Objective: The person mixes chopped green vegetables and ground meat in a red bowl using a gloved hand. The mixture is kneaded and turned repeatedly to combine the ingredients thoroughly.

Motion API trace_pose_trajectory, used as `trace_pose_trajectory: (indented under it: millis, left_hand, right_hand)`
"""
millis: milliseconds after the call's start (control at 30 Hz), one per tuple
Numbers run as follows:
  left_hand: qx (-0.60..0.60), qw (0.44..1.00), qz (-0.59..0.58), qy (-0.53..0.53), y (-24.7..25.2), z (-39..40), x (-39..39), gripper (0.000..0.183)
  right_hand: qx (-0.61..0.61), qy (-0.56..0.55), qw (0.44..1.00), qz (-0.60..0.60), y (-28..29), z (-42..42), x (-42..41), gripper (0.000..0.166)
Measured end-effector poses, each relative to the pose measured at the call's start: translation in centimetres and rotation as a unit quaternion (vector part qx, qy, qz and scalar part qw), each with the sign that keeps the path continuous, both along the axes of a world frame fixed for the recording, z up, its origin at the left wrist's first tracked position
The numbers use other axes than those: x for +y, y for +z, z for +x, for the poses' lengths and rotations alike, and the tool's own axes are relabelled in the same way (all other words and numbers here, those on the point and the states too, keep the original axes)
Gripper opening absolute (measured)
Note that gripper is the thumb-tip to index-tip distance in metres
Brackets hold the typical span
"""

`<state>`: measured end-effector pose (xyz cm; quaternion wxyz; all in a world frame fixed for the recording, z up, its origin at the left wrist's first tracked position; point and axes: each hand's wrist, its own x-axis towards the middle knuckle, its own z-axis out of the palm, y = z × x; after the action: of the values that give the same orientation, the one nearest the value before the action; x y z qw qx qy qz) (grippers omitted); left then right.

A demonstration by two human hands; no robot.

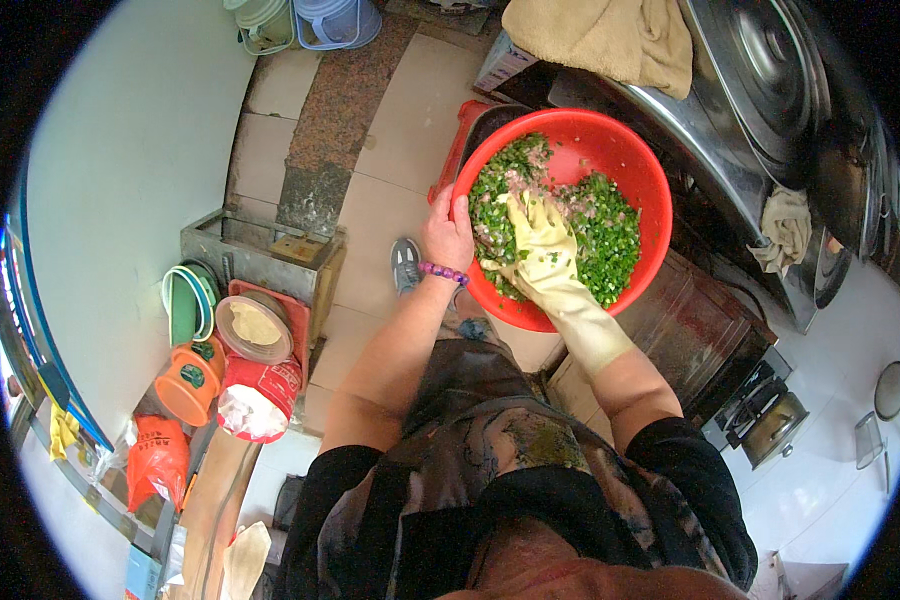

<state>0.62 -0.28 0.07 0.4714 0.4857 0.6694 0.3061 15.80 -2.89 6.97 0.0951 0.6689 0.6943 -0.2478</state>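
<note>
My bare left hand (450,231), with a purple bead bracelet at the wrist, grips the left rim of a large red plastic basin (651,247). Inside the basin lie chopped green leaves (613,259), like scallions or chives, beside and partly mixed with pinkish minced meat (521,178). My right hand (544,251) wears a pale yellow rubber glove flecked with green bits. It presses into the mixture near the middle, fingers spread and pointing up the picture; the fingertips are partly sunk in the filling. Whether they close on any of it cannot be told.
Under the basin's left side shows a red crate (465,124) with a dark tray. At the right stand a steel stove (682,127) with a large lid (765,67) and a beige towel (607,37). A tub of pale powder (253,328) and an orange container (190,382) sit at the left.
</note>
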Motion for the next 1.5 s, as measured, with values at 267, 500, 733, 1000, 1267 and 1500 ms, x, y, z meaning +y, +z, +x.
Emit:
trace_pose_trajectory:
  millis: [267, 500, 733, 1000, 1267, 1500]
  left_hand:
    - [0.050, 0.998, 0.027, -0.037, 0.5, 0.1, 0.3, 0.034]
    - [0.066, 0.997, 0.027, -0.025, -0.1, -0.1, -0.1, 0.034]
    - [0.035, 0.998, 0.042, -0.035, -0.2, -0.1, 0.1, 0.033]
    - [0.045, 0.997, 0.060, -0.020, -1.8, -0.2, -0.1, 0.034]
    - [0.030, 0.996, 0.082, -0.023, -1.3, -0.4, -0.2, 0.037]
    - [-0.036, 0.996, 0.061, -0.054, -0.5, -0.4, 0.4, 0.043]
  right_hand:
    - [0.044, -0.047, 0.997, 0.044, -7.4, 2.5, 1.7, 0.069]
    - [0.012, -0.151, 0.979, -0.138, -9.7, 4.5, 6.4, 0.065]
    - [-0.011, -0.213, 0.932, -0.293, -11.2, 6.5, 10.1, 0.061]
    - [0.061, -0.322, 0.929, -0.173, -9.5, 5.5, 7.2, 0.058]
    - [0.307, -0.498, 0.808, 0.065, -1.6, 6.6, 3.3, 0.065]
    - [0.413, -0.546, 0.727, 0.043, -6.9, 7.9, 8.1, 0.051]
